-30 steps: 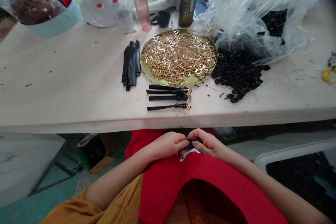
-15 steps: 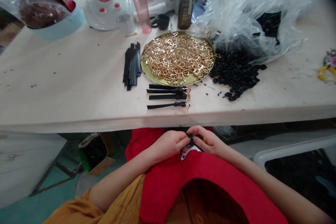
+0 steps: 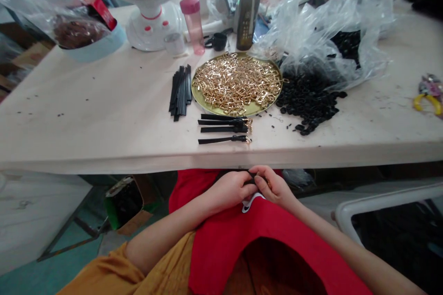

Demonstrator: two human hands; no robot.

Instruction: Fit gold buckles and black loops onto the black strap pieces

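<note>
Lower centre of the frame, I see the left grip (image 3: 232, 190) and right grip (image 3: 277, 189) pinching a dark piece (image 3: 251, 179)

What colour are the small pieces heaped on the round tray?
The small pieces are shiny gold; the head view shows them best.

This looks like a small workshop: the table (image 3: 121, 124) carries a tray (image 3: 255, 109) of golden metal pieces (image 3: 235, 80), black strips (image 3: 180, 92), piled black parts (image 3: 308, 106) and a yellow-handled tool (image 3: 429, 97).
</note>
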